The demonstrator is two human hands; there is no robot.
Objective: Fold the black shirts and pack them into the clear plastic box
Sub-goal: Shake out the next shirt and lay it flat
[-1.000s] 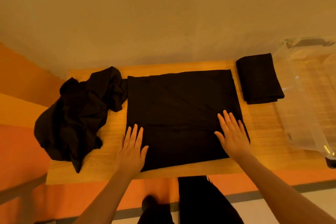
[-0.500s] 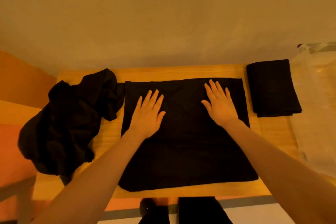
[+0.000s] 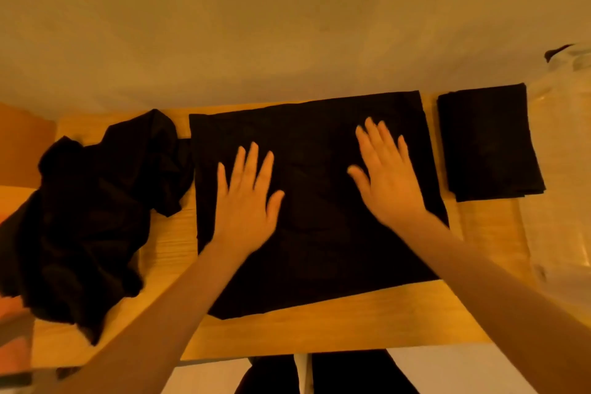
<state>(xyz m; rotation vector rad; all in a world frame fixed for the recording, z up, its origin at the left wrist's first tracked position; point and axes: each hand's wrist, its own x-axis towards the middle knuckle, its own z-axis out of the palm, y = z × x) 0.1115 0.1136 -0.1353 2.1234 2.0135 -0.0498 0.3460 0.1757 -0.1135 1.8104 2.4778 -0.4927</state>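
A black shirt (image 3: 316,144), partly folded into a wide rectangle, lies flat in the middle of the wooden table (image 3: 335,323). My left hand (image 3: 246,201) presses flat on its left half, fingers straight and spread. On the right half, my right hand (image 3: 388,182) lies flat the same way. A small folded black shirt (image 3: 487,141) sits to the right of it. A crumpled heap of black shirts (image 3: 89,211) hangs over the table's left end. The clear plastic box (image 3: 563,169) stands at the far right, partly cut off by the frame edge.
A pale wall runs right behind the table's far edge. Orange surfaces (image 3: 19,141) lie to the left of the table. My dark-clad legs (image 3: 319,374) show below the table's front edge, on a light floor.
Both hands slid from the shirt's near corners up onto its middle, then stayed flat there. The view has shifted slightly.
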